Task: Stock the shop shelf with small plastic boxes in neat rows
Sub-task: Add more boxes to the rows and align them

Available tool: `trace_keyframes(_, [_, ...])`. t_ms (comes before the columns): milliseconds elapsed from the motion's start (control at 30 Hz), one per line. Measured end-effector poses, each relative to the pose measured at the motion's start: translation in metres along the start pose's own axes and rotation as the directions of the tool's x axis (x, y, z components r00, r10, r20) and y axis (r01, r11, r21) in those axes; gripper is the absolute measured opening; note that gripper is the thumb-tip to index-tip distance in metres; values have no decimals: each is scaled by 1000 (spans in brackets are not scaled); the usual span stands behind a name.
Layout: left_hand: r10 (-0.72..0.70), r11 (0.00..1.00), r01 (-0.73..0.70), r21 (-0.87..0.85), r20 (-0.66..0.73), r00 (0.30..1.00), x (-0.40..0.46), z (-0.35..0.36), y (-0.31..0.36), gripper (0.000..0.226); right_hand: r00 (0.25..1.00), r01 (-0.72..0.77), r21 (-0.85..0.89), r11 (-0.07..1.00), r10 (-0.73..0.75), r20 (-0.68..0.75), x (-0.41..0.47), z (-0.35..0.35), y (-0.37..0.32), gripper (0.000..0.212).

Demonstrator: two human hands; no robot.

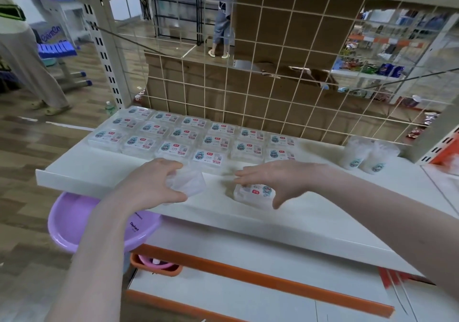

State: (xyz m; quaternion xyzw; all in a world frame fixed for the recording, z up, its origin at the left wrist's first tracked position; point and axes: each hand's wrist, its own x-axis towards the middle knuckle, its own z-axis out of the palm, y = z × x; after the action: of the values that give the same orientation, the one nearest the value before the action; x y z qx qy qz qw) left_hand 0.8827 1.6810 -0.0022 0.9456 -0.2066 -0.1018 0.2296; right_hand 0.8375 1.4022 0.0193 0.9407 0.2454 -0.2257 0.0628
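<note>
Several small clear plastic boxes (188,135) with blue-and-red labels lie in neat rows at the back of the white shelf (99,170). My left hand (154,185) grips a clear box (188,182) just above the shelf, its plain side up, in front of the rows. My right hand (275,180) hovers with spread fingers over another labelled box (253,195), which lies on the shelf near the front edge. The fingertips touch its far edge and the thumb reaches down beside its right side.
Two round clear tubs (365,157) stand at the shelf's right. A wire grid (248,85) with cardboard backs the shelf. A purple basin (74,219) sits below left, an orange tray (156,267) on the lower shelf. People stand in the aisle at the left and behind the grid.
</note>
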Motion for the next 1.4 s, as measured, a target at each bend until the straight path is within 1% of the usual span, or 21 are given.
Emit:
trace_keyframes(100, [-4,1000,4,-4,-9,1000,-4,-1,-3,75,996,38,-11,999,-37,83,10,-4,2,97])
trace_keyframes(200, [-30,1000,30,0,-7,1000,-6,-1,-8,76,995,46,-14,999,-45,92,14,-4,4,96])
trace_keyframes(367, [-43,999,43,17,-17,999,-7,0,-12,77,1000,-24,47,999,24,11,11,2,11,93])
trace_keyframes(500, [-49,998,49,31,-23,999,-8,1,-14,78,985,-154,77,985,159,-67,3,14,17,92])
trace_keyframes(567, [-49,998,49,27,-17,999,-8,2,-14,78,967,-208,125,970,223,-124,-3,22,15,91])
trace_keyframes(667, [-43,999,43,33,-7,999,-6,4,-14,77,921,-277,218,936,323,-218,-6,37,1,91])
trace_keyframes(733, [-39,999,39,30,-1,999,-5,5,-13,77,862,-353,256,900,419,-285,-4,48,-14,90])
trace_keyframes(833, [-34,999,34,24,3,999,-2,6,-11,78,770,-459,270,847,530,-355,0,61,-29,89])
trace_keyframes(933, [-22,999,22,40,3,1000,0,7,-10,78,722,-506,263,821,570,-392,0,66,-33,89])
trace_keyframes(1000, [-15,999,15,43,9,1000,0,7,-10,78,731,-487,263,833,553,-399,-2,67,-32,89])
trace_keyframes(1033, [-13,999,13,45,12,1000,0,7,-10,78,752,-441,300,846,531,-392,-4,66,-30,88])
trace_keyframes(1133, [-11,998,10,60,13,1000,-1,6,-11,78,857,-190,490,851,387,-341,-15,59,-17,82])
trace_keyframes(1200, [-15,997,14,76,12,1000,-2,5,-12,78,911,-79,544,835,281,-301,-21,53,-9,79])
trace_keyframes(1233, [-17,997,16,77,11,1000,-2,5,-13,78,923,-53,553,831,252,-291,-22,52,-7,78])
trace_keyframes(1300, [-21,997,21,68,6,1000,-3,4,-13,78,926,-43,547,836,238,-291,-21,52,-4,75])
trace_keyframes(1400, [-29,998,29,49,7,1000,-4,4,-14,77,899,-97,500,861,291,-328,-16,57,-8,73])
